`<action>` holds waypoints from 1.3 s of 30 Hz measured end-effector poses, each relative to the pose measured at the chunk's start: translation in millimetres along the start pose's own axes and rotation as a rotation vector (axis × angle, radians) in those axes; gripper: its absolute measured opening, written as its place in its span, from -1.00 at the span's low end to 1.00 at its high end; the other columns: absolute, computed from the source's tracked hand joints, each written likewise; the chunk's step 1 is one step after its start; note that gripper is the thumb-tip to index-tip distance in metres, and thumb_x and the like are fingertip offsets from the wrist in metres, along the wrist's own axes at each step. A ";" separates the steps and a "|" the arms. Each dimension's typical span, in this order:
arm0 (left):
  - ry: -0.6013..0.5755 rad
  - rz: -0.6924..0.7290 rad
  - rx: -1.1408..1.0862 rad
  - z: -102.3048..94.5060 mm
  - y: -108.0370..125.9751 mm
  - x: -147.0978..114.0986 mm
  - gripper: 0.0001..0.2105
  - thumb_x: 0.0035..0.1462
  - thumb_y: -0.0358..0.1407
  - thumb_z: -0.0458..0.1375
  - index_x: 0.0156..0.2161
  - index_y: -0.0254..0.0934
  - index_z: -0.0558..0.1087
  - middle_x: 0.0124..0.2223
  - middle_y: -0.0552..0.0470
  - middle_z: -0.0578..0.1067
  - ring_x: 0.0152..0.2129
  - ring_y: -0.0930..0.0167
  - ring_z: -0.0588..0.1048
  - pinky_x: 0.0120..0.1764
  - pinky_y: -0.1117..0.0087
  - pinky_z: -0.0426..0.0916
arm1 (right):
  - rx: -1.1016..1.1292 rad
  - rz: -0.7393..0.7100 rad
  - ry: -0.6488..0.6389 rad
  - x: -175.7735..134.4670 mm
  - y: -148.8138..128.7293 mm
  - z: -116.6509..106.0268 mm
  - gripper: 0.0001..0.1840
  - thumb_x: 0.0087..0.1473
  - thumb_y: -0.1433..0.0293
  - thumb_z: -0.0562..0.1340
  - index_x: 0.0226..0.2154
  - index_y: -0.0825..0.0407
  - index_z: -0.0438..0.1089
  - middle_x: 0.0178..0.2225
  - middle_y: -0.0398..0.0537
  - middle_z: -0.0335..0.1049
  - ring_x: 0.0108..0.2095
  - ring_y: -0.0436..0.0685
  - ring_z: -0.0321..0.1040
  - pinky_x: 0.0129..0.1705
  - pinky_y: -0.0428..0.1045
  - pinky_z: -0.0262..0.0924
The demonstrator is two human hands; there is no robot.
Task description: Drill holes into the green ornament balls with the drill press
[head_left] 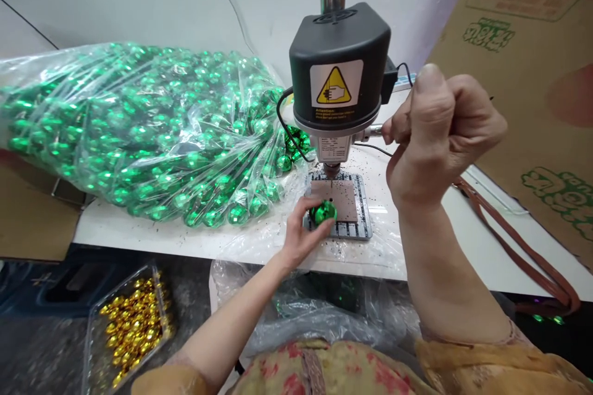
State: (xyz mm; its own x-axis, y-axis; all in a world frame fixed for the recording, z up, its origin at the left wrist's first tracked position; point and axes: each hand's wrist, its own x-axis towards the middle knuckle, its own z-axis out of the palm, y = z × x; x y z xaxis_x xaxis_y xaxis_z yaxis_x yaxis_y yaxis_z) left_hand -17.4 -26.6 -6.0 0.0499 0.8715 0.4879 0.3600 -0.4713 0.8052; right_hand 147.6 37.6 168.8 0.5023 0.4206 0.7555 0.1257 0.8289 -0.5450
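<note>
Between the thumb and fingers of my left hand (pixel 303 228) is a shiny green faceted ball (pixel 324 213). It is over the left part of a pinkish square board (pixel 347 200) lying on the slotted metal base (pixel 362 231) of a small drill press (pixel 340 68). The drill's chuck (pixel 332 170) hangs above the board, a little behind the ball. My right hand (pixel 438 133) is raised at the right of the drill head, its fingers closed around the feed handle (pixel 375 131), most of which the hand hides.
A big clear plastic bag (pixel 152 136) full of green balls lies on the left of the white table (pixel 185 237). Low at the left, a clear bin (pixel 92 345) holds gold balls. Cardboard boxes (pixel 523 105) and a brown strap (pixel 523 253) are on the right. Dark shavings surround the base.
</note>
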 end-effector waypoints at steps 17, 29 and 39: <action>-0.041 0.048 0.388 -46.5 -25.8 48.7 -0.75 0.30 -0.42 0.08 0.03 -0.22 0.46 -0.22 -0.06 0.60 -0.30 0.31 0.59 -0.17 0.28 0.47 | 0.151 -0.072 0.024 -1.6 6.1 0.2 -0.50 0.17 0.34 0.27 -0.63 -0.04 -0.02 -0.68 -0.28 -0.09 -0.67 -0.11 -0.02 -0.59 0.02 -0.14; -0.181 -0.488 1.032 -26.9 -67.7 159.1 -0.69 0.29 -0.32 0.19 0.13 -0.19 0.43 0.13 -0.33 0.39 -0.05 0.03 0.54 -0.08 0.14 0.39 | 0.131 -0.082 -0.004 -4.2 3.9 0.5 -0.48 0.22 0.32 0.23 -0.63 0.03 -0.03 -0.66 -0.31 -0.08 -0.63 -0.19 0.07 -0.54 -0.08 -0.07; 0.159 -0.319 0.398 -45.1 -68.0 154.2 -0.69 0.07 -0.36 0.35 -0.05 -0.23 0.49 -0.14 -0.10 0.47 -0.14 0.19 0.53 0.00 0.14 0.43 | 0.090 -0.092 -0.034 -5.1 0.6 -2.7 -0.49 0.23 0.32 0.22 -0.64 0.02 0.00 -0.66 -0.29 -0.04 -0.64 -0.17 0.10 -0.54 -0.05 -0.07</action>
State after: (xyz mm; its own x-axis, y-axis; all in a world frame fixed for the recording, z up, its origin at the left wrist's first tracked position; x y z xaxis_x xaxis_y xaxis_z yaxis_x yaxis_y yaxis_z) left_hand -76.2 133.6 29.7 -0.2502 0.9174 0.3094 0.6610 -0.0716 0.7469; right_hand 147.5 35.0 163.6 0.4629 0.3519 0.8136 0.0917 0.8939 -0.4388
